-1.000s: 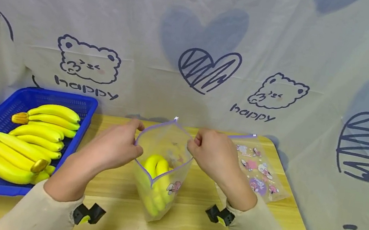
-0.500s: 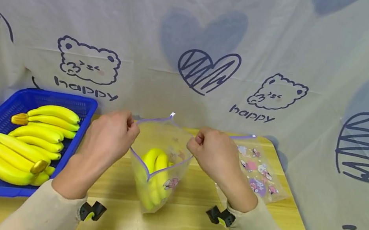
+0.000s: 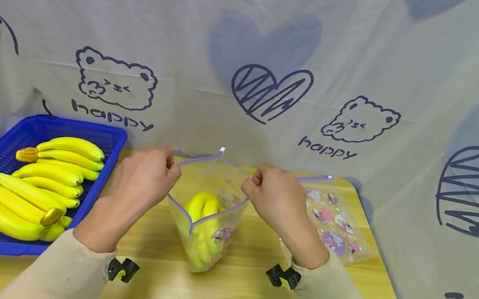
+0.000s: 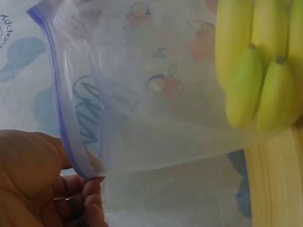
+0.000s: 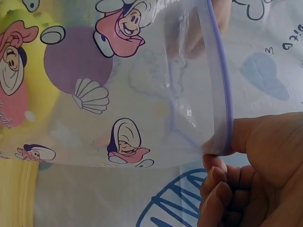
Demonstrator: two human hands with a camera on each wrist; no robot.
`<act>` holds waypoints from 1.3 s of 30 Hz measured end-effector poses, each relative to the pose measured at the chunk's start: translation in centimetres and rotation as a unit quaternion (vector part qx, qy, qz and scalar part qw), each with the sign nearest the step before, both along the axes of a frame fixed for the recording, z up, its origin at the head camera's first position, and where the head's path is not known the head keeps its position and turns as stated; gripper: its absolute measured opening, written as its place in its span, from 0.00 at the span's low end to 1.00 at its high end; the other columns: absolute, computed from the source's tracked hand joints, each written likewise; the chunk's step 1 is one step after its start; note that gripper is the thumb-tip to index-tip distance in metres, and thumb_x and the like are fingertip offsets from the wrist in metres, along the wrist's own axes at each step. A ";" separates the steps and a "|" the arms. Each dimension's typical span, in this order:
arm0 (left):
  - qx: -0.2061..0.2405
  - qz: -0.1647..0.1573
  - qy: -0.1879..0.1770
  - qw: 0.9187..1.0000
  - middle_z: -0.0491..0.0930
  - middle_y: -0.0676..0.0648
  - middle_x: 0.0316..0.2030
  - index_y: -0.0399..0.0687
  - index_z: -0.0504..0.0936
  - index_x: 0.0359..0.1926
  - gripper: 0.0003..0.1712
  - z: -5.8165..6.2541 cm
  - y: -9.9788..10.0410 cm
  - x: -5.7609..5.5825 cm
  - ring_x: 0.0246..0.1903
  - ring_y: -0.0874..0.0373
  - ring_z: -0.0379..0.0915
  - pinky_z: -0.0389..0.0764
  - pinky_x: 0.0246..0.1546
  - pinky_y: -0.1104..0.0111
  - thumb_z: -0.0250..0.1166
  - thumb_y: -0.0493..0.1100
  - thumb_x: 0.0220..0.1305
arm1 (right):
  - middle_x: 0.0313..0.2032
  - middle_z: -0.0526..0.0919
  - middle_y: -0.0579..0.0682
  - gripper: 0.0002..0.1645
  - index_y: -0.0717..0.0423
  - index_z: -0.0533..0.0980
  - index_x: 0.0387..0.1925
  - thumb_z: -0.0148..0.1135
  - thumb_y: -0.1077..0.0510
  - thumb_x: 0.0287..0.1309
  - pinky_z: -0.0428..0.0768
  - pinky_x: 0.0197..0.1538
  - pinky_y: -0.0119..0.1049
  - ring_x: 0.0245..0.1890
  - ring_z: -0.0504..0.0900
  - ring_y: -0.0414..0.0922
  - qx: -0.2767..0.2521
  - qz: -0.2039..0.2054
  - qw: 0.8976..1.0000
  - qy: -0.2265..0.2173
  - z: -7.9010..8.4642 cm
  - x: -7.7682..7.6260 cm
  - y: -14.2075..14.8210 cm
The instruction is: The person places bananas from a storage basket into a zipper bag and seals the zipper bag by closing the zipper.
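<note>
One clear zip bag (image 3: 223,234), bananas (image 3: 204,207) inside, upright over the table (image 3: 180,298), its purple rim (image 3: 181,210) pinched on opposite sides by left hand (image 3: 141,176) and right hand (image 3: 280,195) (mouth gaping), best held level under even outward tension.

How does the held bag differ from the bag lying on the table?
The held bag is upright with its mouth spread open; the second bag lies flat on the table. The held bag has bananas inside, while none show in the second bag. Both are clear, purple-edged and cartoon-printed.
</note>
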State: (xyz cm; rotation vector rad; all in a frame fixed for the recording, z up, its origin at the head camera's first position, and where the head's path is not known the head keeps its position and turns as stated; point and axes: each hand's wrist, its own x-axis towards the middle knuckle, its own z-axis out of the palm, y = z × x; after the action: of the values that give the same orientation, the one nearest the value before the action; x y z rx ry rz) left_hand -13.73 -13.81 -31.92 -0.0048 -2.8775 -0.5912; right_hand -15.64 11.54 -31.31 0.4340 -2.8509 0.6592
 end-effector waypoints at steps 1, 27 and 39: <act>-0.003 -0.001 -0.002 1.000 0.72 0.47 0.22 0.50 0.73 0.27 0.11 0.0 -0.1 -0.1 0.22 0.49 0.69 0.66 0.22 0.60 0.56 0.42 0.68 | 0.15 0.69 0.44 0.12 0.48 0.69 0.19 0.58 0.58 0.56 0.60 0.20 0.35 0.16 0.66 0.43 -0.001 0.001 1.000 0.003 0.0 0.0 0.0; -0.072 -0.047 0.040 0.996 0.80 0.44 0.30 0.43 0.81 0.29 0.08 -0.5 -1.7 -0.9 0.39 0.35 0.78 0.76 0.41 0.42 0.60 0.40 0.65 | 0.16 0.66 0.44 0.16 0.47 0.65 0.14 0.59 0.61 0.49 0.64 0.31 0.42 0.19 0.67 0.46 0.073 0.033 0.992 0.099 -0.6 -0.6 -0.3; -0.044 -0.044 -0.028 0.998 0.85 0.39 0.43 0.40 0.83 0.44 0.15 -0.2 -2.8 -0.4 0.44 0.34 0.78 0.77 0.46 0.42 0.60 0.48 0.73 | 0.16 0.70 0.44 0.15 0.48 0.67 0.14 0.61 0.60 0.51 0.71 0.35 0.45 0.19 0.69 0.45 0.057 0.023 0.996 0.068 -0.4 -0.7 -0.8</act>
State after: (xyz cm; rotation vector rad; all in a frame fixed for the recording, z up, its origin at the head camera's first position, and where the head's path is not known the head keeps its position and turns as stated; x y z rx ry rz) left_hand -14.10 -16.64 -32.07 -0.1292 -2.9688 -0.4872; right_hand -16.37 10.71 -31.74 0.5410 -2.7651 0.4577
